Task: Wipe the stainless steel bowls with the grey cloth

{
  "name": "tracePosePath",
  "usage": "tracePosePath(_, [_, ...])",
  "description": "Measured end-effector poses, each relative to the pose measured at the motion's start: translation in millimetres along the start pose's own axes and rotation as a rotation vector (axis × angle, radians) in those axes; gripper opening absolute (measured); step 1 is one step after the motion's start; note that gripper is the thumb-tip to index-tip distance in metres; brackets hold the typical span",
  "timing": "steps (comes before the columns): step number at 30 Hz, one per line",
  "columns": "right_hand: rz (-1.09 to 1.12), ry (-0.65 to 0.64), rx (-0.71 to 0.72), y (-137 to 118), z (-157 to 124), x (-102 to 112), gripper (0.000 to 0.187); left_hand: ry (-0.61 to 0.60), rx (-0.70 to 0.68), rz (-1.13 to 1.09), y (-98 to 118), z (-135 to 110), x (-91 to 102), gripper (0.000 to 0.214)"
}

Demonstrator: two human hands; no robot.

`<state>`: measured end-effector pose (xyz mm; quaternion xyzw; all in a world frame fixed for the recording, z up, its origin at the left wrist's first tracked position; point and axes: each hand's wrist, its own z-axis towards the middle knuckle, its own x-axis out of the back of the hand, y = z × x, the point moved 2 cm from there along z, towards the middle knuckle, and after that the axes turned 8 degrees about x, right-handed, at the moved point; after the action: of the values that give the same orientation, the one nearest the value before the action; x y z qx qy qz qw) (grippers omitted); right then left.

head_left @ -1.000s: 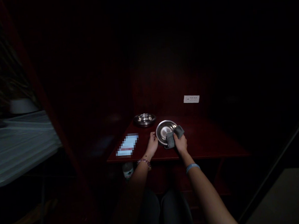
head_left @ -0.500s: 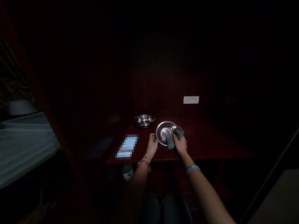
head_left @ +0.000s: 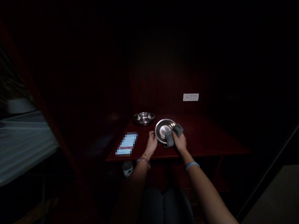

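A shiny steel bowl [head_left: 162, 129] is held up over the dark red table, tilted so that its inside faces me. My left hand [head_left: 151, 142] has its fingers curled at the bowl's left rim. A grey cloth [head_left: 169, 139] is bunched in my right hand [head_left: 180, 142], pressed against the bowl's lower right edge. Part of the cloth drapes over the rim and hides it. Behind and to the left, more steel bowls [head_left: 144, 119] sit on the table, apparently nested.
On the table [head_left: 207, 138] at left lies a phone-like bright rectangle [head_left: 127, 144], blurred out. A bottle [head_left: 128, 168] stands below the front edge. A white socket panel [head_left: 190, 97] is on the back wall. Clear plastic containers [head_left: 18, 145] are stacked at far left.
The view has tipped slightly, so everything sits a little higher. Both hands, the bowl and the cloth keep nearly the same positions relative to each other.
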<state>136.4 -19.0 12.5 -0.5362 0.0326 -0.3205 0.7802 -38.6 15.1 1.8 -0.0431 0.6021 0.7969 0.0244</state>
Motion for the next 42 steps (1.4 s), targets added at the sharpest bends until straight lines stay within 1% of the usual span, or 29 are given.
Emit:
tracePosePath(4, [-0.023,-0.014,-0.009,-1.5,-0.8,0.8,0.047,0.036,-0.019,0.029,-3.9,2.4,2.0,0.016])
tracePosePath(10, [-0.016,-0.003,-0.009,-1.7,-0.1,-0.1,0.047,0.025,-0.031,0.042,-4.8,3.0,2.1,0.016])
tracePosePath(17, [0.009,0.026,0.021,-1.2,-0.2,0.8,0.046,0.03,-0.01,0.027,4.5,-1.0,0.5,0.017])
tracePosePath(19, [0.014,0.037,0.012,-1.4,-0.2,1.5,0.046,0.045,0.025,0.026,8.7,-2.8,0.7,0.021])
tracePosePath(21, [0.022,0.04,0.007,-1.4,0.0,1.8,0.046,0.046,0.062,0.005,13.0,-5.2,0.3,0.03])
tracePosePath(23, [0.025,0.031,0.011,-1.0,0.3,1.6,0.046,0.002,0.07,-0.011,16.6,-7.7,-1.9,0.037])
tracePosePath(25, [0.018,0.017,0.012,-0.3,0.5,1.0,0.047,-0.066,0.043,0.018,18.1,-9.4,-5.5,0.039])
tracePosePath(27, [0.005,0.0,0.004,0.5,0.6,0.1,0.048,-0.103,0.004,0.078,16.7,-9.4,-8.6,0.042])
tracePosePath(28, [0.001,-0.01,0.0,0.6,0.6,-0.6,0.048,-0.096,-0.01,0.1,15.1,-8.7,-9.3,0.044])
tracePosePath(30, [-0.005,-0.033,-0.003,0.2,0.5,-2.1,0.049,-0.044,-0.032,0.105,11.4,-6.6,-8.7,0.045])
tracePosePath(33, [-0.013,-0.035,-0.031,-0.6,0.6,-3.4,0.052,0.009,-0.017,0.059,7.4,-4.3,-5.1,0.041])
tracePosePath(35, [-0.025,0.007,-0.068,-0.2,0.9,-2.4,0.055,0.005,0.076,0.022,5.6,-3.9,-2.3,0.041])
tracePosePath(37, [-0.024,0.091,-0.081,0.7,1.2,0.5,0.057,0.039,0.146,-0.034,5.4,-4.0,1.1,0.045])
tracePosePath(39, [-0.011,0.166,-0.064,1.4,1.1,3.5,0.057,0.109,0.154,-0.11,6.6,-3.9,4.5,0.049])
tracePosePath(40, [-0.019,0.172,-0.064,1.6,0.7,4.3,0.057,0.14,0.15,-0.144,7.2,-3.8,5.6,0.05])
tracePosePath(42, [-0.071,0.119,-0.092,1.2,-0.8,3.6,0.057,0.17,0.154,-0.192,8.1,-3.5,6.3,0.05])
